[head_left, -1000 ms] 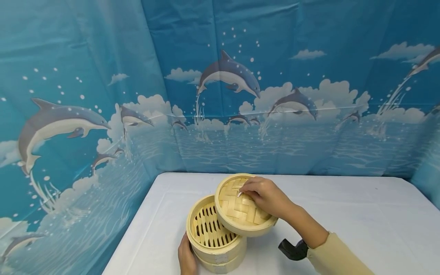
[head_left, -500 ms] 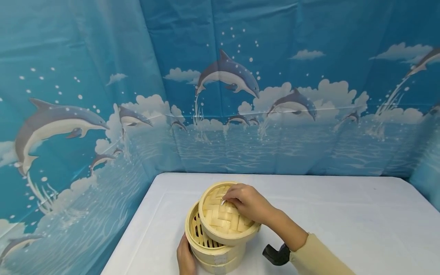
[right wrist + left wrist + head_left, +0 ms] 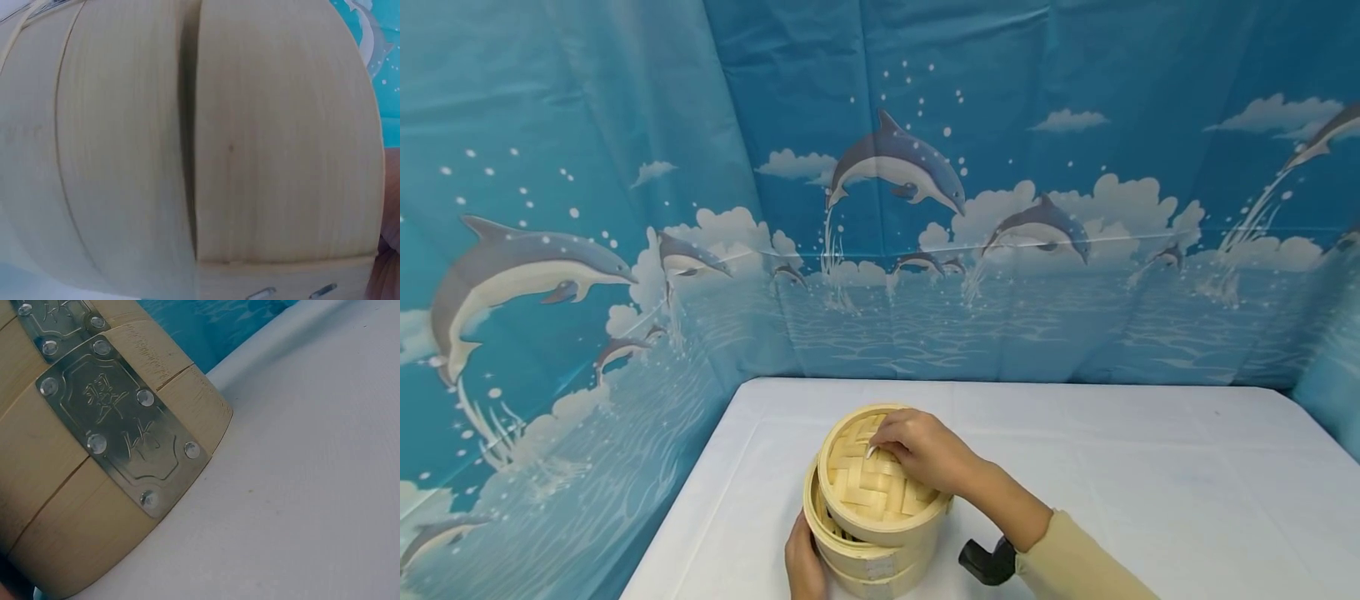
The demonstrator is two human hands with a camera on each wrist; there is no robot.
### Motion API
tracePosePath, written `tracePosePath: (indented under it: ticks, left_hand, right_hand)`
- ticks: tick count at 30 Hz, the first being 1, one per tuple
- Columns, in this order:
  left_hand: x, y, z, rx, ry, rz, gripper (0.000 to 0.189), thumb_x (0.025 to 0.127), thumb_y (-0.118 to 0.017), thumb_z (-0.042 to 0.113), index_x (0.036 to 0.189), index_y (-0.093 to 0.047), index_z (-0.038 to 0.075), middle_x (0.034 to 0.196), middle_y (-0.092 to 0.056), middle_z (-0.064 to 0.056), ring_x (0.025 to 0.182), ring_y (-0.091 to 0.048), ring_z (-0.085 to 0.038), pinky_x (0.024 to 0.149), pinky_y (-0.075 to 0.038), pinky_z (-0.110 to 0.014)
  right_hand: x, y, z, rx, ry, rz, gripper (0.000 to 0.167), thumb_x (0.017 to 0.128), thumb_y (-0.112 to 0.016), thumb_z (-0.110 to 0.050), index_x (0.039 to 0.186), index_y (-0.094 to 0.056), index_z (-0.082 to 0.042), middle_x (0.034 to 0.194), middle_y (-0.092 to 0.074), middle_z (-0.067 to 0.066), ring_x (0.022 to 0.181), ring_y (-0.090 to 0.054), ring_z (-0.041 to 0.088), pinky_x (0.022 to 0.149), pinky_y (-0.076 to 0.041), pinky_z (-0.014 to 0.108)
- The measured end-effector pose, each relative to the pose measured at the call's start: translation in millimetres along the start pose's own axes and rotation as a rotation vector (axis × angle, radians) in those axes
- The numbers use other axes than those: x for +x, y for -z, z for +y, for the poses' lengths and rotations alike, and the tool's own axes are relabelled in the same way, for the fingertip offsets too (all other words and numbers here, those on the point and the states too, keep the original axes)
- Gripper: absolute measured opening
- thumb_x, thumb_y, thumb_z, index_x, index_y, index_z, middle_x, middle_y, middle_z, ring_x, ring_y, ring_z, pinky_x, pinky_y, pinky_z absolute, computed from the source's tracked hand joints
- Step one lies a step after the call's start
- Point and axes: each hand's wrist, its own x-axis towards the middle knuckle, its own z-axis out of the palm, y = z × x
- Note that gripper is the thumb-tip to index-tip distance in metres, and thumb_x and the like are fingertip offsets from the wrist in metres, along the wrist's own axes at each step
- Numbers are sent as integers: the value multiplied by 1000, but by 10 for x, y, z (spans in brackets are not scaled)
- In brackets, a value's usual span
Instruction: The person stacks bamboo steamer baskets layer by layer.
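A round bamboo steamer with two stacked tiers (image 3: 880, 571) stands on the white table, with metal plates (image 3: 125, 425) on its side in the left wrist view. My left hand (image 3: 805, 560) holds its left side; the fingertips are hidden. My right hand (image 3: 925, 454) pinches the top of the woven bamboo lid (image 3: 876, 487). The lid sits tilted and off-centre over the upper tier, leaving a strip of slatted floor visible at the left. In the right wrist view the lid's rim (image 3: 287, 125) is close to the tier's wall (image 3: 125, 156), with a narrow dark gap between.
The white-covered table (image 3: 1135, 475) extends to the right and behind the steamer. A blue curtain (image 3: 1037, 325) printed with dolphins hangs along the back and left. A black curved piece (image 3: 988, 560) shows beside the right sleeve (image 3: 1082, 562).
My right hand has brought the lid left and toward me, covering most of the upper tier's opening. The left hand and the tiers have stayed nearly still.
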Motion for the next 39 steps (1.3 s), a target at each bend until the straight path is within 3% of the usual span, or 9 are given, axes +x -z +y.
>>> tracePosePath:
  ticks: [22,39]
  left_hand:
    - [4,10,24,16,55,-33,51,102,-16,28,138,-36,-3,144,-33,-14,133,-26,-29,110,-21,-46]
    - [0,12,1,43,30,-27,50,102,-14,24,135,-37,-8,141,-36,-19,131,-28,-33,108,-24,-48]
  right_hand:
    - [152,-67,-87,-22,7,-29,14,84,-64,3,91,-72,-5,88,-66,1,86,-61,12,78,-51,18]
    - [189,-154,-113,-27,7,-27,13,83,-65,2,90,-72,-6,87,-66,1,85,-61,11,78,-51,18]
